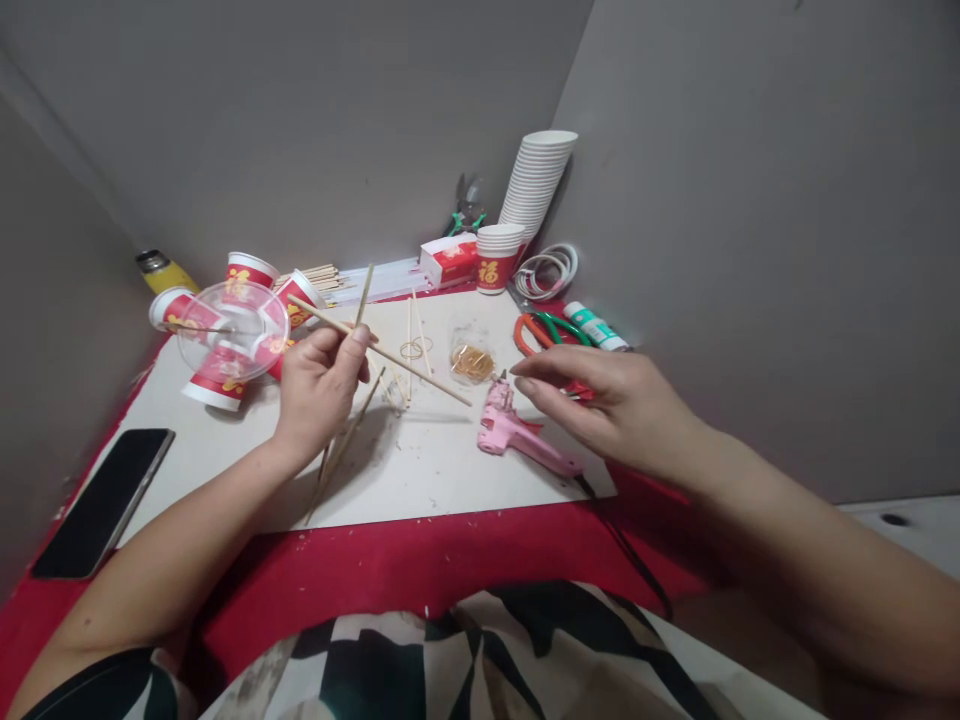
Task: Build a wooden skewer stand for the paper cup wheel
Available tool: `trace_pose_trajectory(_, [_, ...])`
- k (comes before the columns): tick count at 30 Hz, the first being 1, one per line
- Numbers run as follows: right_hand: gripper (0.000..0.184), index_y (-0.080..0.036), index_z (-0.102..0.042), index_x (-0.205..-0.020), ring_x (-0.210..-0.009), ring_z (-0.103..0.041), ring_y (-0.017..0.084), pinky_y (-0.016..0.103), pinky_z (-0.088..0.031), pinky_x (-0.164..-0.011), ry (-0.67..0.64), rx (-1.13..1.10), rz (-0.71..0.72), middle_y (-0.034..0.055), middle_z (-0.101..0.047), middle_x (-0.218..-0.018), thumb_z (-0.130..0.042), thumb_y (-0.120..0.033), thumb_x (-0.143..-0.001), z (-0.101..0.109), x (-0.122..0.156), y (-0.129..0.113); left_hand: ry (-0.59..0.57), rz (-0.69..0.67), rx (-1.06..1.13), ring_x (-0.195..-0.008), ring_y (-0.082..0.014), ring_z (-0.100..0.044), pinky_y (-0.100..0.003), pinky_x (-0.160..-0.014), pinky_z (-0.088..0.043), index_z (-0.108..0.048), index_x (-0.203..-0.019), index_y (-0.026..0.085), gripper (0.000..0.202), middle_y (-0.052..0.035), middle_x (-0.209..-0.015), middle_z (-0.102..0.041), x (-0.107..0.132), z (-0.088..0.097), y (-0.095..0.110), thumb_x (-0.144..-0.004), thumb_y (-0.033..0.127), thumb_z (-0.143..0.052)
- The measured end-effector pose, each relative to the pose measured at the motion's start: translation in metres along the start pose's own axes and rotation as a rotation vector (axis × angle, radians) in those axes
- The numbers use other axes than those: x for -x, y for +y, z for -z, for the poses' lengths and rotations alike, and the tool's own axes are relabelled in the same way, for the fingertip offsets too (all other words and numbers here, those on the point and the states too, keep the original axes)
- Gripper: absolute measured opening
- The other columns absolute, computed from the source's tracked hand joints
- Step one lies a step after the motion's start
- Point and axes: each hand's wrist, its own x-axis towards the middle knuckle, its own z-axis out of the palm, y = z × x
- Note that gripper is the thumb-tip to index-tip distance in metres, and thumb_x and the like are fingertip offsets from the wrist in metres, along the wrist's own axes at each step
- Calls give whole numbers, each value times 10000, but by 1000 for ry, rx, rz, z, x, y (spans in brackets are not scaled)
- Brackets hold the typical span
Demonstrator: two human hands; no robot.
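Observation:
My left hand (321,385) is closed around crossed wooden sticks (420,372) above the white board. One stick slants down to the right, another points up past the thumb, and more stick lengths (346,440) show below the hand; how they join is hidden. My right hand (592,392) hovers at the right, thumb and index fingertips brought together in a pinch. Whatever is between them is too small to make out. Just left of those fingertips lie a pink hot glue gun (517,435) and a clear bag of rubber bands (472,362).
Red-and-white paper cups with a clear plastic disc (232,330) stand at left, near a phone (105,500) and a yellow bottle (165,270). Stacked cups (538,180), pliers (468,208), coiled cable (547,272), scissors (529,333) and a glue stick (595,326) line the back right.

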Motion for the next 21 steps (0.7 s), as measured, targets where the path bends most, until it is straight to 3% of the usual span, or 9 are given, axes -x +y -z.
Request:
trace_pose_trajectory(5, [380, -165, -643, -1110, -923, -682, 280, 380, -532, -717, -176, 273, -64, 141, -708, -1082, -555, -466, -895, 9, 40, 13, 30, -44, -21, -393, -67, -371, -225, -382, -274, -536, -611, 181, 382, 42, -465, -459, -6, 0, -10, -861, 451, -639])
trace_pose_trajectory(12, [342, -132, -620, -1103, -964, -653, 301, 388, -518, -750, -401, 380, -105, 174, -674, -1092, -550, -404, -908, -18, 48, 11, 80, -162, -120, -408, -72, -351, -240, -394, -259, -492, -562, 193, 452, 39, -458, -423, -7, 7, -10, -893, 483, -595])
trace_pose_trajectory(16, [298, -135, -610, -1105, -867, -671, 266, 347, -504, -696, -404, 367, -140, 156, -691, -1019, -479, -351, -946, -28, 46, 15, 99, -155, -126, -404, -70, -355, -239, -392, -259, -557, -582, 187, 439, 38, -456, -437, -6, 8, -5, -904, 484, -578])
trace_pose_trajectory(21, [340, -124, -558, -1179, -774, -692, 253, 339, -511, -625, -284, 252, -180, 161, -705, -1018, -501, -334, -918, -32, 55, 18, 47, -121, -47, -420, -77, -423, -223, -425, -315, -674, -841, 159, 323, 37, -482, -506, -4, 2, -7, -905, 463, -586])
